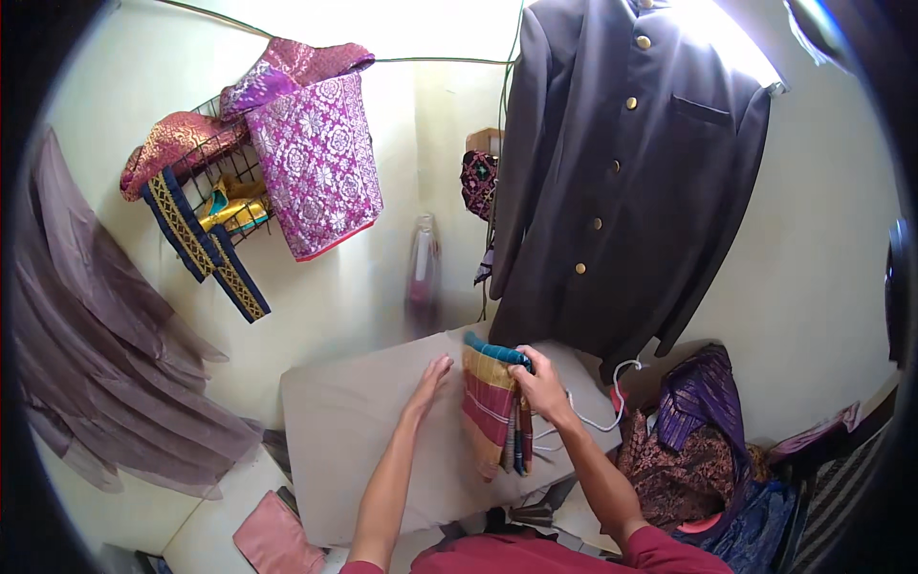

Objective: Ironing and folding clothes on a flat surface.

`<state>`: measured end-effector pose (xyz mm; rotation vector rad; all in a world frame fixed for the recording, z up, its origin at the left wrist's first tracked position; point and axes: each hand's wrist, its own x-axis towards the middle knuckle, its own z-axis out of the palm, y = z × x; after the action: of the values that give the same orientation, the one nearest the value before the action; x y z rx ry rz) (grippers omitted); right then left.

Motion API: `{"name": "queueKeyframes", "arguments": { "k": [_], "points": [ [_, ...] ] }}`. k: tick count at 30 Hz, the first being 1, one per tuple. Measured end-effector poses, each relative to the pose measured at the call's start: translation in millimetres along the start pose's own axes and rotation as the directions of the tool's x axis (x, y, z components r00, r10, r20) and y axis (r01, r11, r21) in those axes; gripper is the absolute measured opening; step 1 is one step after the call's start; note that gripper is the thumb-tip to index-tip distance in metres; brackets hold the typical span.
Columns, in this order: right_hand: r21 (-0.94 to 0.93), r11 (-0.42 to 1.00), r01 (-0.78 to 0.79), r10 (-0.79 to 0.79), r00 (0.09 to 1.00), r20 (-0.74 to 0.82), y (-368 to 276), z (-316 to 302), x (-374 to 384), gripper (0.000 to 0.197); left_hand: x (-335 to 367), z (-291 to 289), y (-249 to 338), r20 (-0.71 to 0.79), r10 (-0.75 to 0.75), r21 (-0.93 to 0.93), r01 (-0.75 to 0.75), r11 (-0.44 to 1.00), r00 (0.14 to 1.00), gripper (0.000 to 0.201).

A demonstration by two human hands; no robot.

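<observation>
A folded woven cloth [486, 409] hangs upright above the padded table, banded in teal, mustard and maroon with thin pale lines. My right hand [542, 385] grips its upper right edge, the thumb pressed over the teal fold. Several layers of the cloth show below that hand. To the left of the cloth, my left hand [430, 385] is held up with its fingers stretched out, apart from the cloth and holding nothing. Beneath both hands lies the beige covered table [349, 450]. A white cord [602, 424] runs across it, just right of my right forearm.
A dark jacket with gold buttons [622, 182] hangs over the table's far right. Crumpled patterned fabrics [684, 459] are heaped on the right. A wire basket [206, 163] with a purple floral cloth [320, 163] is on the wall. A brown sheer drape [115, 344] hangs left; a pink cloth [279, 536] lies below.
</observation>
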<state>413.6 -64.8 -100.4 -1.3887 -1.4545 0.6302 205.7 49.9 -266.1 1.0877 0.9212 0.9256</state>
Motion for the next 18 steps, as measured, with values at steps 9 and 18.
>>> {"name": "queueKeyframes", "arguments": {
  "k": [9,18],
  "points": [
    [0.694,0.576,-0.433,0.255,0.901,0.351,16.6,-23.5,38.5,0.022,-53.1,-2.1,49.8,-0.05,-0.121,-0.39,0.092,0.916,0.991,0.064],
    [0.626,0.469,-0.622,0.331,0.782,0.528,80.7,44.8,63.9,0.042,-100.4,-46.4,60.6,-0.456,0.066,0.079,-0.033,0.996,0.887,0.06]
  ]
}}
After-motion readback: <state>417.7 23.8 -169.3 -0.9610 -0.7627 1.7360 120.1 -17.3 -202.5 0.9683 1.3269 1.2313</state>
